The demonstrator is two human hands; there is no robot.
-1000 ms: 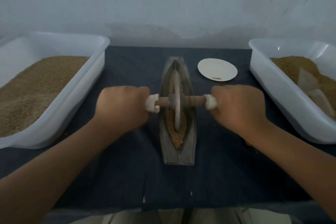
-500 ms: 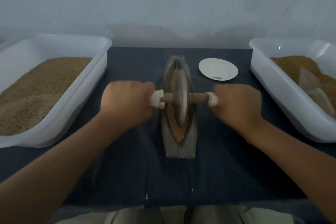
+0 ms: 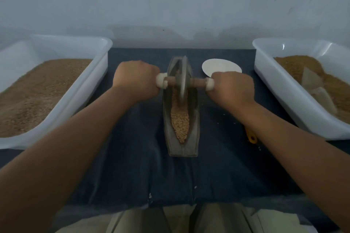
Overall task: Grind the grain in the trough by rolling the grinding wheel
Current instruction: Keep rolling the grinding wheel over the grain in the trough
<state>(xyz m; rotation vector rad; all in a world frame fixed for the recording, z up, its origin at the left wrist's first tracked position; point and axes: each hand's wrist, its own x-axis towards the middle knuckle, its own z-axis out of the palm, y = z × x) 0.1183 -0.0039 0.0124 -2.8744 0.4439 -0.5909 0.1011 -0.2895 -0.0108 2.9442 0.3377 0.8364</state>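
Note:
A narrow grey boat-shaped trough [image 3: 195,134] lies lengthwise on the dark cloth in the middle. Tan grain [image 3: 180,121] fills its near half. The grey grinding wheel [image 3: 183,79] stands on edge in the far part of the trough, on a wooden axle [image 3: 198,82] with white end caps. My left hand [image 3: 137,80] grips the left end of the axle. My right hand [image 3: 233,89] grips the right end. Both fists hide the handle ends.
A white tub [image 3: 91,89] of brown grain stands on the left, and a second white tub [image 3: 280,89] with grain and pale scoops on the right. A white saucer [image 3: 220,66] lies behind my right hand. A yellow object [image 3: 251,136] peeks out beneath my right forearm.
Both hands have pushed the wheel away from me, from the trough's middle to its far part. More grain shows in the near half.

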